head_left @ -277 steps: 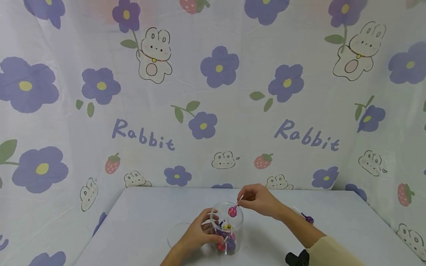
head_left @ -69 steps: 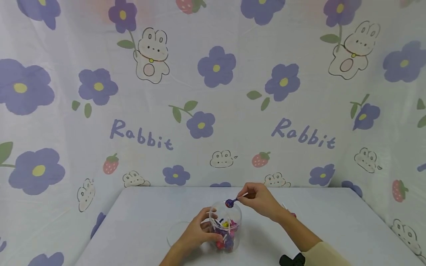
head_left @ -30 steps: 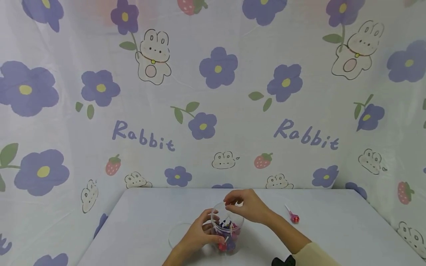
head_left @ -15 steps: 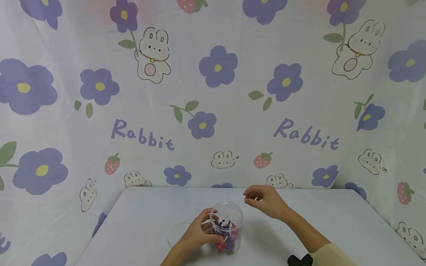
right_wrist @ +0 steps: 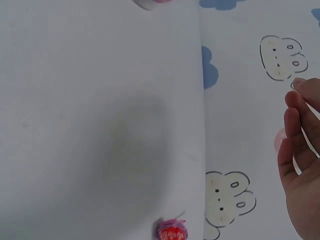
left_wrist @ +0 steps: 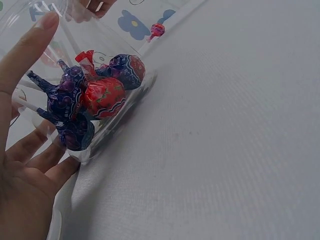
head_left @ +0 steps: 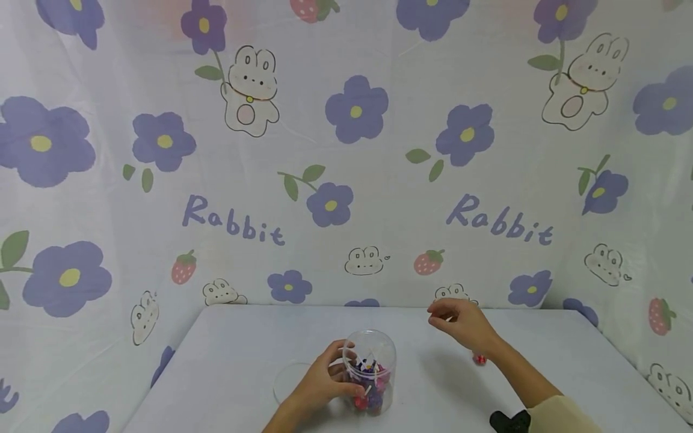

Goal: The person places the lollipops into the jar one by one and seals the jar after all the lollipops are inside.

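A clear plastic jar (head_left: 392, 367) stands on the white table, and my left hand (head_left: 323, 380) grips its left side. Inside the jar are several wrapped lollipops (left_wrist: 104, 98), red, pink and dark blue-purple, with white sticks poking up. The jar's mouth has no cover on it. My right hand (head_left: 464, 322) hovers over the table right of the jar, fingers loosely bent and nothing held. Beneath the right forearm, one red-and-pink lollipop (right_wrist: 172, 232) lies on the table; in the head view that lollipop (head_left: 479, 359) is partly hidden by the arm.
A thin clear round lid (head_left: 275, 381) lies on the table (head_left: 238, 349) left of the jar, partly behind the left forearm. A white curtain (head_left: 390, 180) with purple flowers and rabbits hangs behind the table.
Earlier, the right hand held a pink, then a dark blue lollipop at the jar's mouth. It now holds nothing and has moved right, away from the jar. The left hand keeps its grip.
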Available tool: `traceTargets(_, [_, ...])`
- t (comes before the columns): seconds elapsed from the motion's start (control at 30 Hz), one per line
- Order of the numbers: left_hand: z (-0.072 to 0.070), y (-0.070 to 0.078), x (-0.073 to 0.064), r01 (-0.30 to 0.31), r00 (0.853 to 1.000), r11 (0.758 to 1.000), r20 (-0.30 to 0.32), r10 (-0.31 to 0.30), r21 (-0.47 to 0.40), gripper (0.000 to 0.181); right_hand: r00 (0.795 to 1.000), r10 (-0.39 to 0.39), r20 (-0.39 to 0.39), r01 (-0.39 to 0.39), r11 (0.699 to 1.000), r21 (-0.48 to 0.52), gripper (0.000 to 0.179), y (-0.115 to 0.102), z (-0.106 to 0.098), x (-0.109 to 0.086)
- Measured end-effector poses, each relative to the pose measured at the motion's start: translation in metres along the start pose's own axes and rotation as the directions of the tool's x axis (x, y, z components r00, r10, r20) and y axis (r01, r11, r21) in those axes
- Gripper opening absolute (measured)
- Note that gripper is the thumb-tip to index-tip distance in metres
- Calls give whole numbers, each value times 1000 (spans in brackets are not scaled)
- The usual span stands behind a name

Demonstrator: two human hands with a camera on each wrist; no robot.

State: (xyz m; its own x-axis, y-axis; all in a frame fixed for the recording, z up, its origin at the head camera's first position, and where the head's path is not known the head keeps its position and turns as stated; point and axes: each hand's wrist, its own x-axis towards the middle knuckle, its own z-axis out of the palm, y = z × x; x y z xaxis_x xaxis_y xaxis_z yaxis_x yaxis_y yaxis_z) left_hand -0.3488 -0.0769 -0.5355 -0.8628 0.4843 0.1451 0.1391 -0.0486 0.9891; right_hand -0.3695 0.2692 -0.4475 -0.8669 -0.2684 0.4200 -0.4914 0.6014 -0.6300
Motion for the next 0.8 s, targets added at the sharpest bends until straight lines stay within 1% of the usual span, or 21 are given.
traceTargets(0.03, [0,0,0,-3,1000,1000,3,3,0,86,1000,21,-6,-21,1000,-1,13,3,-3,-1])
traceTargets(0.23, [1,1,0,-5,1000,1000,11,5,0,86,995,94,-38,-95,995,-34,14,23,-15,-6])
traceTargets(0.3, [1,1,0,-5,1000,1000,13,5,-1,88,992,120,-48,-122,991,-48,14,29,-17,-8])
traceTargets(0.47, [0,1,-1,2,1000,1000,10,-2,-3,88,980,186,-65,-189,981,-42,15,41,-18,-15])
traceTargets(0.6, [-1,1,1,1,1000,1000,10,-1,-7,85,965,253,-68,-255,967,-23,18,52,-18,-20])
traceTargets(0.7, [0,1,0,-4,1000,1000,9,4,-12,83,944,325,-47,-326,945,-11,25,62,-17,-25])
traceTargets(0.8, [0,2,-1,-13,1000,1000,7,13,-14,83,925,378,-31,-379,925,-15,30,75,-14,-29])
